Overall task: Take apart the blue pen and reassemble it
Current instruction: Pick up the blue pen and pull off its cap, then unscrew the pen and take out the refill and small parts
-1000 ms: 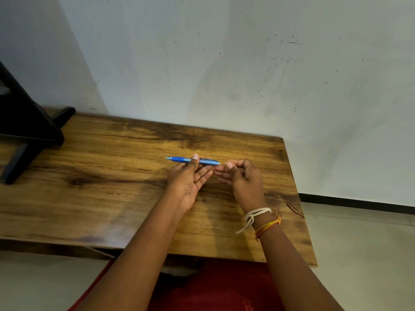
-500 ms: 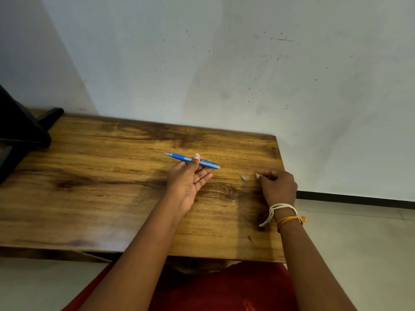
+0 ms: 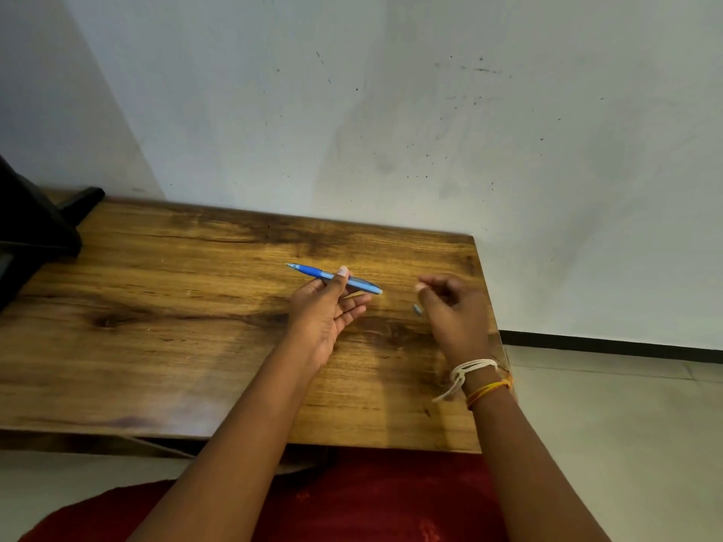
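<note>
Here, blue pen [image 3: 334, 278] pinched in left hand [image 3: 326, 307], long axis pointing toward right hand [image 3: 450, 307], fingers [image 3: 424, 286] loosely curled, empty, beside small cap [image 3: 418, 309] on desk [image 3: 156, 326].

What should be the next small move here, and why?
Probably bring the right hand back to the blue pen to pull out the next part: the left hand holds the pen, a small piece lies on the table, and the right hand seems empty.

white cord [image 3: 465, 372] and orange threads [image 3: 489, 391] circle right wrist.
</note>
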The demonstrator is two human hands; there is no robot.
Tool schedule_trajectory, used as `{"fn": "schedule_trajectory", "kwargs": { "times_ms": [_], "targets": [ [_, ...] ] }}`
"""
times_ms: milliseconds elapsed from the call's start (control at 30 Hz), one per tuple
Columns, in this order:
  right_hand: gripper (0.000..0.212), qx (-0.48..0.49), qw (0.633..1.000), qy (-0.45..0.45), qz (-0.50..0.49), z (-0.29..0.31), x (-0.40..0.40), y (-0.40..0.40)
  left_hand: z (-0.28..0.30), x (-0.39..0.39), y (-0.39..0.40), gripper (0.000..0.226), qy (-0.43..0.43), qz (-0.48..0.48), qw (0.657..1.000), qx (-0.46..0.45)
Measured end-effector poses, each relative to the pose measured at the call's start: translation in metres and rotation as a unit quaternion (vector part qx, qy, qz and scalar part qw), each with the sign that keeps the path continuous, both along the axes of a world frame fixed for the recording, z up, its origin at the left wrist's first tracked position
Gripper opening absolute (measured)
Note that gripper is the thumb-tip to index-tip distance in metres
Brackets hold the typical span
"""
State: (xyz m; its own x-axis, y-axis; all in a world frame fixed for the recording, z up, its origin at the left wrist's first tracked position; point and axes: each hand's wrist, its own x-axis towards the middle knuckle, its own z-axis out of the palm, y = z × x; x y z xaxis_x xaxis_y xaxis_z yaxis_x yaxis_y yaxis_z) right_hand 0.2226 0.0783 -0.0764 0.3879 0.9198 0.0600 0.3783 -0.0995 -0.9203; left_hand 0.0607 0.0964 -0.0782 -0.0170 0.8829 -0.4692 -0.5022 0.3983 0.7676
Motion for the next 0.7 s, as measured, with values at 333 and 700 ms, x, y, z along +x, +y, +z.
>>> {"fn": "schedule_trajectory", "kwargs": {
  "times_ms": [333,700],
  "targets": [
    [0.017,0.020,0.993,-0.005,0.113,-0.009,-0.034,0.002,0.000,-0.006,0.000,0.014,0.126,-0.042,0.991,0.014],
    [0.020,-0.074,0.979,-0.184,-0.043,-0.017,-0.034,0.006,-0.019,-0.039,0.003,0.012,0.560,-0.035,0.826,0.052]
  ]
}}
